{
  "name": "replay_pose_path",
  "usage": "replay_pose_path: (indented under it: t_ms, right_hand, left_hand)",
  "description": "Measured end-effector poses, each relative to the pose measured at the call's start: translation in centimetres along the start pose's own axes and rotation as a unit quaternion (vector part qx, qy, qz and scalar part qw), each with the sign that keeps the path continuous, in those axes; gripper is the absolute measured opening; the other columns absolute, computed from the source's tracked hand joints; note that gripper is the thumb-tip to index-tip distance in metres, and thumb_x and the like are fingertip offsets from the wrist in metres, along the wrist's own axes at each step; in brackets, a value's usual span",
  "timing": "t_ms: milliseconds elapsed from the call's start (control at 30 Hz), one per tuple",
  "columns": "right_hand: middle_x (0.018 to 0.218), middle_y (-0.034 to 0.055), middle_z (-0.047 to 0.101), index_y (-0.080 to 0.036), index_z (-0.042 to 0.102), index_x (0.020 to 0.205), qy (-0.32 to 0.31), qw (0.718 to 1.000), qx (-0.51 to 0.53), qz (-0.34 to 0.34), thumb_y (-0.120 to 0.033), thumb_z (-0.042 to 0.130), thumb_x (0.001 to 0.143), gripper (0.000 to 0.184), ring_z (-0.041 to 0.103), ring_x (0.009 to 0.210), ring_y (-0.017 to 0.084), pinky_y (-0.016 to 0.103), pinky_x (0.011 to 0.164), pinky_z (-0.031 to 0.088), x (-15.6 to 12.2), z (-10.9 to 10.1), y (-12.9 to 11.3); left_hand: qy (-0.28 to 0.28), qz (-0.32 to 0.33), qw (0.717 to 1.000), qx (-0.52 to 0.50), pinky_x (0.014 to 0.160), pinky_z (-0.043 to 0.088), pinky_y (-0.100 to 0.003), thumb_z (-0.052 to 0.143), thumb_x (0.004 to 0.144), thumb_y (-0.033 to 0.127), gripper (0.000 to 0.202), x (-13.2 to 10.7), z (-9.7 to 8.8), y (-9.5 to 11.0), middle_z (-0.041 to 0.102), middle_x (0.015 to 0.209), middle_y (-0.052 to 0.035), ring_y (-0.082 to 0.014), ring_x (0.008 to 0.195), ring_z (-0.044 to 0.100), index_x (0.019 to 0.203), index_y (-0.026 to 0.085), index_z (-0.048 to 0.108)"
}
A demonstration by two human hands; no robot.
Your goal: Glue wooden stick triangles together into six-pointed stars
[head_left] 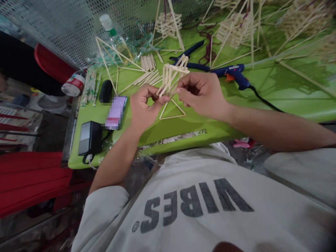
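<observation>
My left hand [147, 105] pinches the lower left edge of a small frame of pale wooden sticks [169, 76], held above the table. At the frame's right side, my right hand [201, 91] has its thumb and fingers pressed together; whether a loose stick is between them is hidden. Below both hands a triangle of thin sticks [173, 117] lies on the green tabletop [210, 126]. Loose sticks [148, 77] are spread just beyond my left hand, with a short bundle of sticks [148, 63] behind them.
A blue glue gun [233, 72] and blue-handled pliers [189, 57] lie beyond my right hand. On the left are a phone [115, 112], a black power adapter [90, 138] and a clear bottle [115, 38]. Several stick structures [236, 29] stand at the back right.
</observation>
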State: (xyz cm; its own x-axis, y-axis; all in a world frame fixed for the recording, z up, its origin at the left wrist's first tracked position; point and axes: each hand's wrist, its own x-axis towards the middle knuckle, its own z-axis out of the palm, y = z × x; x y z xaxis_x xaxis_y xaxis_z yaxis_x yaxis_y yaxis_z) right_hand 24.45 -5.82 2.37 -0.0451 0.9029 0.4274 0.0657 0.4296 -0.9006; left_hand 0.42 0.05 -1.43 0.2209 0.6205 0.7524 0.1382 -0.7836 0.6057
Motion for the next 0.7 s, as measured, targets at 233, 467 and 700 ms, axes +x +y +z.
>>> replay_pose_path:
  t_ms: [233,467,700]
  right_hand:
    - [0.077,-0.0021,0.077,-0.025,0.088,0.097,-0.015,0.984,0.156,0.080,-0.042,0.111,0.099,0.028,0.059,0.057,0.011,0.026,0.053,0.054,0.5,0.1,0.2]
    - [0.075,-0.0013,0.078,-0.022,0.085,0.087,-0.021,0.955,0.258,0.141,-0.037,0.122,0.088,0.040,0.059,0.057,0.008,0.019,0.051,0.055,0.8,0.2,0.3]
    - [0.074,-0.0010,0.076,-0.023,0.084,0.083,-0.014,0.951,0.254,0.174,-0.030,0.116,0.092,0.034,0.058,0.057,0.008,0.018,0.049,0.050,1.2,0.1,0.5]
  left_hand:
    - [-0.009,0.038,0.997,0.060,0.068,0.057,-0.036,0.090,0.112,0.084,0.057,0.1,-0.1,0.5,0.077,0.085,0.0048,-0.0151,0.073,0.072,0.102,0.030,0.075]
    - [-0.021,0.118,0.979,0.162,0.067,0.052,-0.036,0.082,0.120,0.079,0.054,0.2,-0.2,1.2,0.077,0.083,0.0054,-0.0145,0.070,0.071,0.101,0.029,0.073]
    - [-0.035,0.107,0.980,0.164,0.071,0.053,-0.036,0.083,0.121,0.074,0.049,0.1,-0.5,1.0,0.078,0.085,0.0040,-0.0167,0.074,0.072,0.102,0.030,0.074]
